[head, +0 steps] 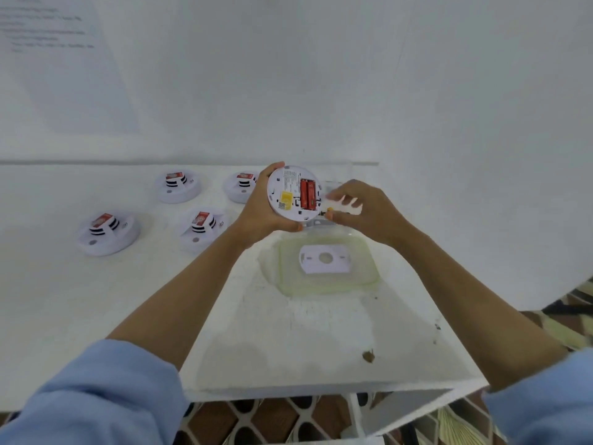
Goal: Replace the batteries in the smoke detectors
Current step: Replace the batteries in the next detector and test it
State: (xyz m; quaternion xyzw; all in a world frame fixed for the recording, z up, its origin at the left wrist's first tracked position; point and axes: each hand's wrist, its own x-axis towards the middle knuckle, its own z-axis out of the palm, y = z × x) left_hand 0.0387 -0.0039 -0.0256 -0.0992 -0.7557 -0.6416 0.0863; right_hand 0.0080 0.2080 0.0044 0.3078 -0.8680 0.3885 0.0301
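Smoke detector [293,192] in left hand [256,210]; right hand [372,216] pinches blurred piece [348,206].

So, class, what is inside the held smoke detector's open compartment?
Two red batteries side by side; the contacts beneath them are covered. The left hand grips the smoke detector; the right hand pinches a blurred white piece.

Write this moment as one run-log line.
left hand: holds detector, back showing | batteries: two red, seated | right hand: pinches white piece, blurred | mounting plate: on yellowish patch | other detectors: four, at left
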